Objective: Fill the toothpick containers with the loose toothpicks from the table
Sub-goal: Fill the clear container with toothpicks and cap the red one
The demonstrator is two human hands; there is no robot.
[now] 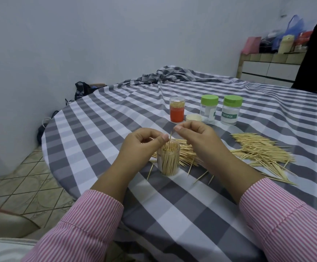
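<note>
Head view: open clear container (168,161), nearly full of toothpicks, stands near centre on checked table (172,205). Left hand (138,146) pinches 1 upright toothpick (170,139) above it. Right hand (195,138) fingers curled; contents indiscernible. Loose toothpicks (261,150) lie right.

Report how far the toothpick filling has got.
Done: the red container looks full. In hand: the open clear container, nearly full; the left hand steadies it, one toothpick sticking up. Left: the loose toothpicks and two green-lidded jars, apparently empty.
</note>
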